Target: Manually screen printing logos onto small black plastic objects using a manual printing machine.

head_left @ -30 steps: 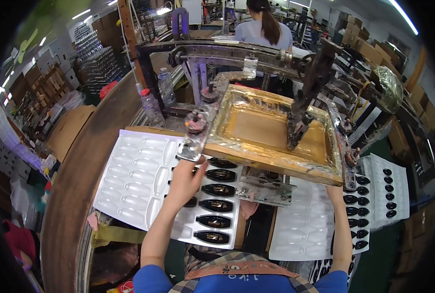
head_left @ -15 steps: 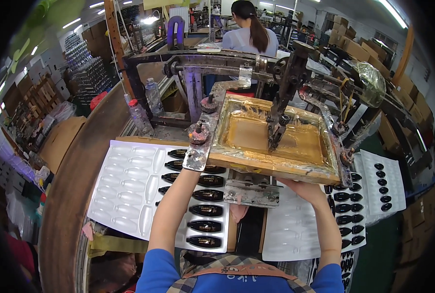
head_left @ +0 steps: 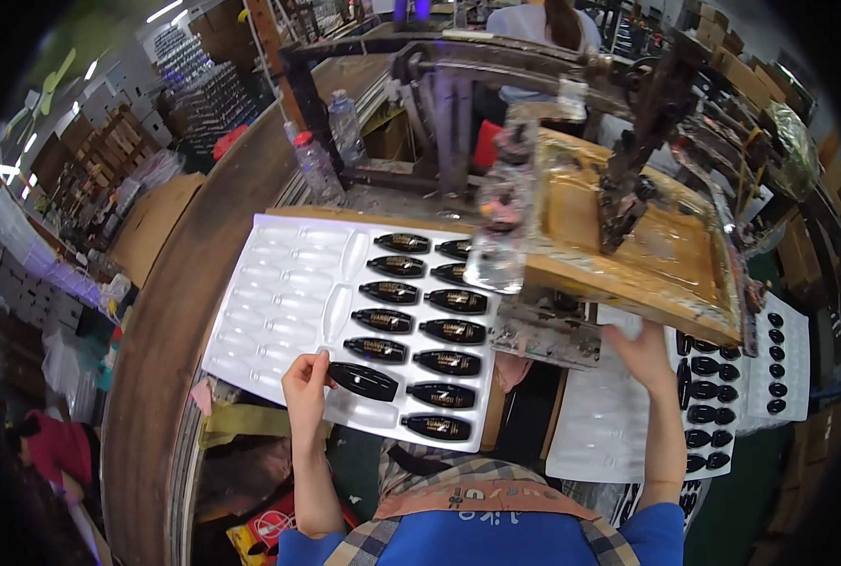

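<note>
My left hand (head_left: 305,385) pinches the end of a glossy black bottle-shaped piece (head_left: 364,381), low over a white moulded tray (head_left: 284,283). No gold print shows on that piece. Other black pieces (head_left: 439,364) with gold print lie in two columns of the tray's hollows. My right hand (head_left: 645,357) is at the near lower edge of a wooden-framed printing screen (head_left: 628,283), fingers apart; its fingertips are partly hidden by the frame. Close to that hand is a paint-stained metal fixture (head_left: 545,340) beneath the screen.
A second white tray (head_left: 590,424) lies under my right forearm, with small black pieces (head_left: 708,389) further right. Behind stand a clear bottle with a red cap (head_left: 317,168) and a metal press frame (head_left: 454,141). A curved brown belt (head_left: 170,311) runs along the left. Someone sits beyond the press.
My left hand has come from beside the screen's left arm down to the left tray and now holds a black piece. The view has shifted, so the screen appears further right.
</note>
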`<state>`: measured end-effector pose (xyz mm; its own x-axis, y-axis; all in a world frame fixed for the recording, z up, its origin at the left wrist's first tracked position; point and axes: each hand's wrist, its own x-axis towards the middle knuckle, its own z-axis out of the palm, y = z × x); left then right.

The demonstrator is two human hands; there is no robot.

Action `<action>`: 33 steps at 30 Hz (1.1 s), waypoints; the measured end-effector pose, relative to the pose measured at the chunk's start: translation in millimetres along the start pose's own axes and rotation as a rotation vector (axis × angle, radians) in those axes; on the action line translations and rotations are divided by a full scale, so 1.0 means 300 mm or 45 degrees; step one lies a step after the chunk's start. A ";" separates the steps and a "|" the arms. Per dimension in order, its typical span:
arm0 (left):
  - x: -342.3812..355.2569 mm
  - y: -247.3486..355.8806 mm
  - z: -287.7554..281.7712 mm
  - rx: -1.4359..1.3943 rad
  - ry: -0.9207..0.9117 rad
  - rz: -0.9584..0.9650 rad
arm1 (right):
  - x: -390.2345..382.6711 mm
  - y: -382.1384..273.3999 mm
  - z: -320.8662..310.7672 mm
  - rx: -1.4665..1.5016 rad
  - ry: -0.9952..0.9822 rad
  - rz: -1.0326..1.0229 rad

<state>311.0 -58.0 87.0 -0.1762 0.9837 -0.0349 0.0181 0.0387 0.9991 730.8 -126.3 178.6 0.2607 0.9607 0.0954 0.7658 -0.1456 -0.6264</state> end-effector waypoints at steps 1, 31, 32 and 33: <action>-0.012 -0.021 -0.001 0.019 0.016 -0.012 | -0.032 0.083 -0.008 0.083 0.188 -0.148; 0.155 0.229 0.512 0.520 -0.464 0.806 | -0.510 0.333 -0.228 0.014 0.601 0.544; 0.172 0.244 0.563 0.571 -0.684 0.699 | -0.437 0.247 -0.238 0.103 0.586 0.499; 0.173 0.274 0.627 0.575 -0.731 0.946 | -0.380 0.279 -0.214 0.028 0.664 0.237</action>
<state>488.5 29.2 162.7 0.5224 0.7178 0.4603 0.3183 -0.6649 0.6757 803.0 -263.0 164.9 0.6512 0.6740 0.3487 0.6682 -0.2914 -0.6846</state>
